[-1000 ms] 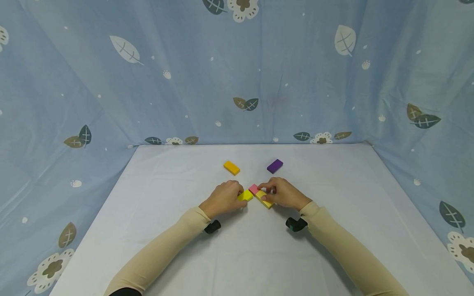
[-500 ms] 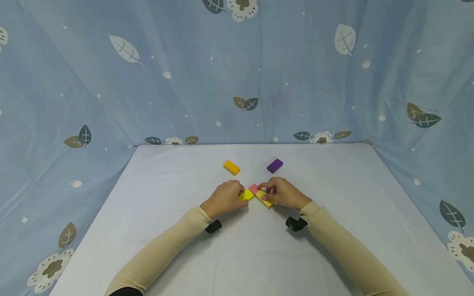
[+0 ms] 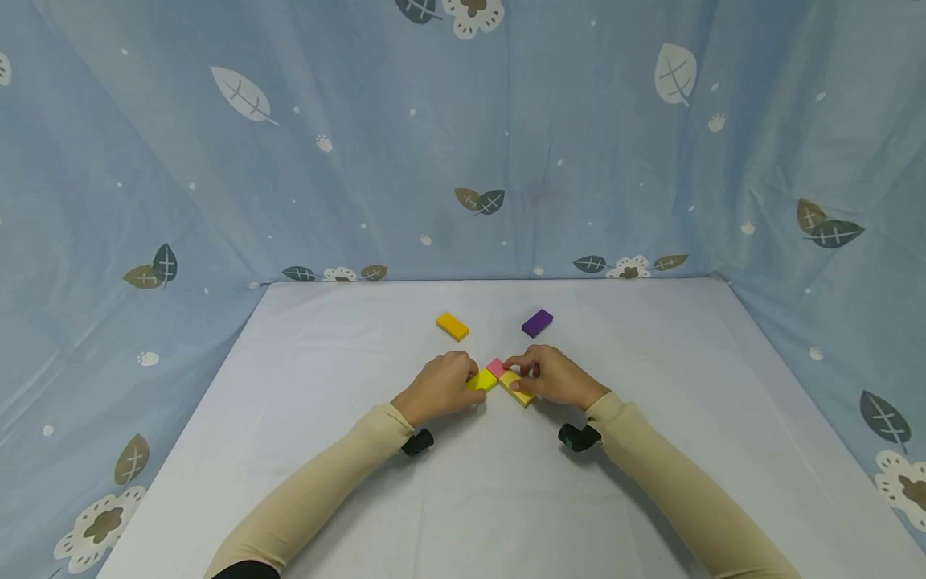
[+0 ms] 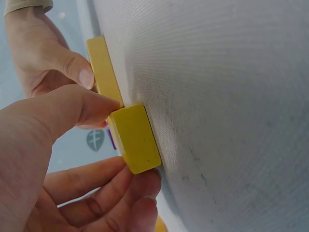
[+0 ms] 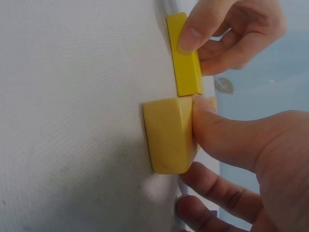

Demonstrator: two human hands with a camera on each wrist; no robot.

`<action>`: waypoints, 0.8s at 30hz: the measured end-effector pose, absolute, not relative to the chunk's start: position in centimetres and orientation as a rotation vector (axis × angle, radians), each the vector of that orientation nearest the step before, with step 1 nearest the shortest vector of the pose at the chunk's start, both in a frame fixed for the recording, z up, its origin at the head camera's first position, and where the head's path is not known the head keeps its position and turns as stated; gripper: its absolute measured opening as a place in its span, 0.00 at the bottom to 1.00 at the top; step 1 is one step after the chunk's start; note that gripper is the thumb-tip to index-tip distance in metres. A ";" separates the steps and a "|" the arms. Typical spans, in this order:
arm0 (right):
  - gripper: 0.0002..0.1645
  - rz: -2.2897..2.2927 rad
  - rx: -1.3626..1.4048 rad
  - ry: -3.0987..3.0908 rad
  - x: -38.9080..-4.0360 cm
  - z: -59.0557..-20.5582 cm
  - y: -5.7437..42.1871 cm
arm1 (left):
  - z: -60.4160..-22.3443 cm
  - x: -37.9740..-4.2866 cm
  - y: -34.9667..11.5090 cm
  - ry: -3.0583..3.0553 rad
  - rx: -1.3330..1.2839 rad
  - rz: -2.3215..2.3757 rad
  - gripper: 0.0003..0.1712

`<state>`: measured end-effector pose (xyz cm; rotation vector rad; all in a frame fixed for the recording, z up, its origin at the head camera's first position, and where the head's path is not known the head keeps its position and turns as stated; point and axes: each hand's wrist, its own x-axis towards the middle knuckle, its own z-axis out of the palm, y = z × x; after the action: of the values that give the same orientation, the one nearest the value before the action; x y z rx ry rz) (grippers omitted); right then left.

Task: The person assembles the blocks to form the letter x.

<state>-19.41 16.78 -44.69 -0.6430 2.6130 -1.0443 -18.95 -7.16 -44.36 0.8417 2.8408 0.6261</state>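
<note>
Left hand (image 3: 440, 383) pinches a bright-yellow, glossy rectangular block (image 4: 135, 140); right hand (image 3: 555, 378) pinches a pale-yellow rectangular block (image 5: 166, 135) beside a pink, flat-topped block (image 3: 495, 367), apparently steadying their meeting corners.

We've got a table (image 3: 463, 507) under a lightly creased white cloth (image 4: 231, 96), a few dark flecks showing in the left wrist view. Five blocks on it. Around the middle: bright yellow block (image 4: 136, 139) and pale yellow block (image 5: 165, 137), angled, ends meeting; pink block (image 3: 495, 367) at the pale one's far end, touching as far as we can tell. Farther back, lying flat and well apart: orange block (image 3: 452, 326) left, purple block (image 3: 538, 323) right.
</note>
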 end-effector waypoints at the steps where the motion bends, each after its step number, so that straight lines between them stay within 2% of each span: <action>1: 0.23 -1.043 -0.642 2.615 -19.4 -44.7 16.8 | -44.3 -18.9 -7.2 2.839 0.843 0.629 0.17; 24: 0.23 -1.046 -0.657 2.602 -19.3 -44.6 16.8 | -44.4 -19.0 -7.2 2.829 0.868 0.643 0.16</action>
<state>-19.32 16.76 -44.56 -0.6573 2.6016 -1.0456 -19.02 -7.24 -44.35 0.8680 2.8288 0.6431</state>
